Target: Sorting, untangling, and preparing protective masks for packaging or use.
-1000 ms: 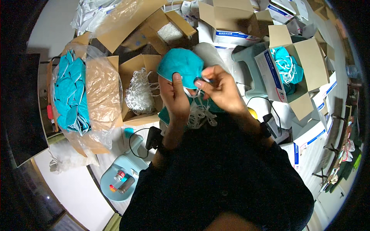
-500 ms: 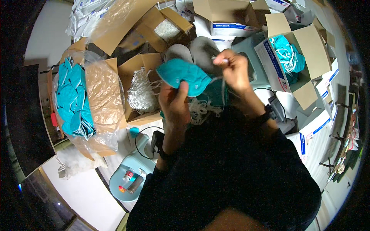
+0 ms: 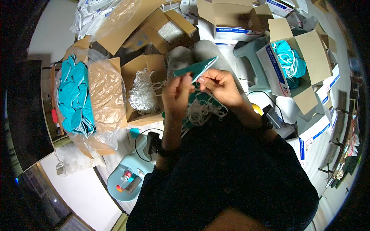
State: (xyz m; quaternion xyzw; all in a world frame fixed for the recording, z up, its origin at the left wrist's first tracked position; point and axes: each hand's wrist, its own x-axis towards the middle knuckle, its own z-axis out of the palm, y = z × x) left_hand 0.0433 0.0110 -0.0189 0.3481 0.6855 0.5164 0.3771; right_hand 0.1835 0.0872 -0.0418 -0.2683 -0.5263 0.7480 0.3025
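Observation:
A teal face mask point(image 3: 197, 67) with a white edge is held up over my lap, seen nearly edge-on. My left hand point(image 3: 177, 91) has its fingers closed on the mask's left lower side, slightly blurred. At the white edge on the right, my right hand point(image 3: 220, 87) pinches the mask between thumb and fingertips. Whether a cord is also between those fingers I cannot tell. Below both hands, a tangle of white cords point(image 3: 202, 110) lies on my lap with more teal mask material, partly hidden by my forearms.
Left stands a plastic-lined carton of stacked teal masks point(image 3: 75, 96). Closer in is a carton of white cords point(image 3: 142, 92). An open box of corded masks point(image 3: 287, 59) stands at right beside a pale blue stool point(image 3: 252, 61). Another stool point(image 3: 129, 169) holds a bottle.
My right hand has come down and left from its raised place to the mask's edge. The mask has turned from face-on to nearly edge-on and shifted a little right.

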